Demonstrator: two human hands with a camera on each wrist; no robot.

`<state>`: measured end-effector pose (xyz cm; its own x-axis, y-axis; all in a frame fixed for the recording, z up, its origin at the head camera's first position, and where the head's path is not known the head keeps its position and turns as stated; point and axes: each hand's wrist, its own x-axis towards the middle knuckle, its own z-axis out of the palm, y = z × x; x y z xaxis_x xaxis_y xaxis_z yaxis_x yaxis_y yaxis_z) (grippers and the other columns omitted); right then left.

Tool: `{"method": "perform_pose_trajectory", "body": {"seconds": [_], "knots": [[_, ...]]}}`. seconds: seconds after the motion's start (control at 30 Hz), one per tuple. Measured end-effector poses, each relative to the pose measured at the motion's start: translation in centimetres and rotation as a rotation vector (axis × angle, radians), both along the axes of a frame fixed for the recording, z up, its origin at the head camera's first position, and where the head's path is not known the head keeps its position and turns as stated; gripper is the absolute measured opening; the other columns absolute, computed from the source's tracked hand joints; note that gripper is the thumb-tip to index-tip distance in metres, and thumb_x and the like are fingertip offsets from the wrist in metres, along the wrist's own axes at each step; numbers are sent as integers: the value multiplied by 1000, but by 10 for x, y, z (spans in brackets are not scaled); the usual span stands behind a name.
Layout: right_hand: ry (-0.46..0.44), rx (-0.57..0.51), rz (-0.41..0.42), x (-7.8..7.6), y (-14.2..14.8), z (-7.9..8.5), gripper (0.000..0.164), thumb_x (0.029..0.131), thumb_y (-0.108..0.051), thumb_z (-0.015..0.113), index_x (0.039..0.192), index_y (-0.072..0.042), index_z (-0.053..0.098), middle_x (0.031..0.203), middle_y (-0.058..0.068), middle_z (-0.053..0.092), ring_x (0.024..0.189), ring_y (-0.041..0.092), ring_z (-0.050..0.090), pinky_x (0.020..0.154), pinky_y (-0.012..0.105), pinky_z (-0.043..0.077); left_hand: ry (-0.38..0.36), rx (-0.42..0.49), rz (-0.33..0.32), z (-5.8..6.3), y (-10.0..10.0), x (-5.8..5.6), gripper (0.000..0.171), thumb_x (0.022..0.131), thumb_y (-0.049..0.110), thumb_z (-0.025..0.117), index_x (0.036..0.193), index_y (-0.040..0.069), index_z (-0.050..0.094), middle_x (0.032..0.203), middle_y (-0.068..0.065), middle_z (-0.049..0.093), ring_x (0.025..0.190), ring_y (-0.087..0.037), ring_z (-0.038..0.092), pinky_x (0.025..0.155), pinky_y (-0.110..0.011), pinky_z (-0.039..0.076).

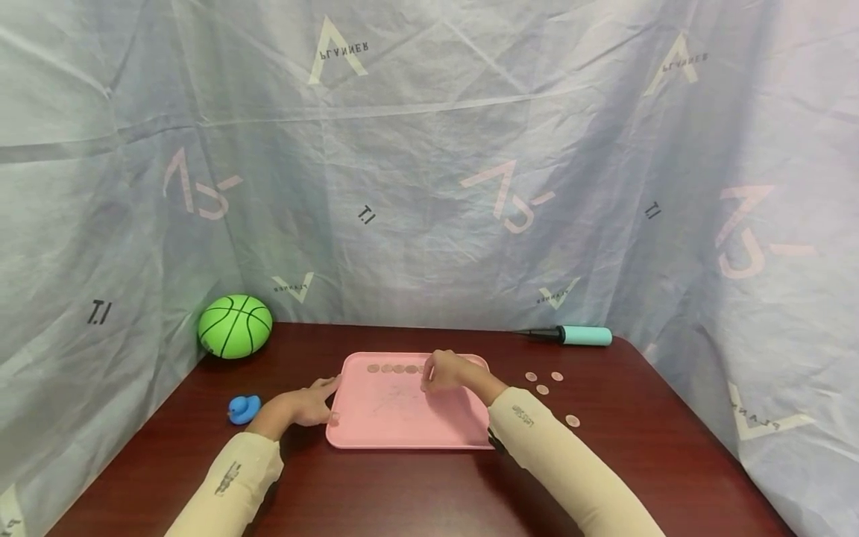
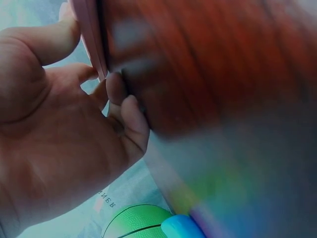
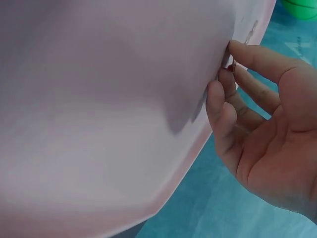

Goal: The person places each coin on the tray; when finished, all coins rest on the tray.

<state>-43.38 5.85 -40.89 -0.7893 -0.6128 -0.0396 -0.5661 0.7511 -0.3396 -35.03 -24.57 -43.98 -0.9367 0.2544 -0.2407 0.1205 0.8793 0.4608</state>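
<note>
A pink tray (image 1: 376,436) lies on the table, with a row of round coins (image 1: 399,368) along its far side. My right hand (image 1: 444,371) is over the tray at the right end of that row. Thumb and fingertips come together in the right wrist view, pinching a thin coin (image 3: 234,64), mostly hidden by the fingers. My left hand (image 1: 310,403) holds the tray's left edge. Its thumb lies over the rim and its other fingers bend at the outer side, as the left wrist view shows.
Several loose coins (image 1: 542,389) lie on the dark red table (image 1: 376,492) right of the tray. A blue rubber duck (image 1: 244,409) sits beside my left wrist. At the back are a green basketball (image 1: 235,327) on the left and a turquoise hand pump (image 1: 585,335) on the right.
</note>
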Motion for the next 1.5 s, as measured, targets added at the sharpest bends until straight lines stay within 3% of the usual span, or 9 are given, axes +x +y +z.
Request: {"method": "perform_pose_trajectory", "body": {"seconds": [0.47, 0.6, 0.83, 1.03, 1.17, 1.3, 1.4, 1.5], "knots": [[-23, -11, -44, -1, -30, -4, 8, 79, -20, 82, 81, -15, 76, 80, -7, 69, 76, 11, 54, 70, 26, 47, 15, 8, 14, -5, -2, -3, 87, 87, 28, 70, 158, 7, 23, 158, -22, 26, 139, -51, 30, 109, -65, 24], [-29, 4, -57, 1, -42, -5, 9, 80, -22, 82, 80, -15, 76, 77, -7, 67, 74, 10, 54, 69, 26, 47, 11, 11, 19, -2, -1, 2, 87, 88, 29, 70, 158, 7, 23, 159, -21, 25, 140, -51, 28, 109, -65, 24], [-16, 5, -82, 4, -63, -4, 11, 82, -25, 80, 80, -16, 76, 77, -9, 67, 73, 7, 54, 71, 23, 48, 2, -3, 17, 16, 7, 15, 86, 89, 26, 70, 157, 3, 22, 157, -26, 25, 138, -55, 26, 109, -67, 22], [-23, -19, -96, 6, -75, -7, 11, 81, -25, 81, 80, -16, 77, 81, -9, 70, 78, 8, 59, 73, 23, 50, 0, -5, 36, 8, 5, 11, 87, 89, 28, 69, 158, 7, 21, 159, -21, 25, 140, -51, 28, 110, -65, 24], [-14, -2, -114, 4, -81, -7, 11, 81, -28, 81, 81, -18, 79, 91, -9, 72, 84, 9, 62, 77, 23, 50, -4, -9, 28, 13, 8, 14, 86, 90, 27, 68, 158, 5, 21, 158, -23, 25, 139, -53, 26, 110, -65, 23], [-22, -4, -120, 3, -85, -6, 11, 81, -29, 80, 79, -18, 79, 88, -10, 72, 84, 9, 61, 75, 23, 50, -11, 6, 24, 21, 11, 19, 86, 89, 23, 70, 157, 3, 22, 157, -25, 25, 138, -56, 25, 109, -67, 22], [-44, -10, -129, 2, -88, -6, 13, 82, -30, 80, 78, -18, 79, 88, -8, 72, 84, 10, 60, 74, 25, 50, -13, 8, 22, 21, 11, 18, 85, 89, 22, 69, 157, 2, 21, 157, -26, 24, 138, -57, 24, 109, -67, 21], [-51, -15, -134, 1, -91, -6, 13, 82, -31, 80, 78, -19, 79, 102, -5, 75, 93, 14, 62, 76, 25, 51, -13, 3, 24, 18, 10, 15, 85, 91, 24, 67, 158, 3, 19, 158, -25, 23, 139, -56, 24, 110, -66, 21]]}}
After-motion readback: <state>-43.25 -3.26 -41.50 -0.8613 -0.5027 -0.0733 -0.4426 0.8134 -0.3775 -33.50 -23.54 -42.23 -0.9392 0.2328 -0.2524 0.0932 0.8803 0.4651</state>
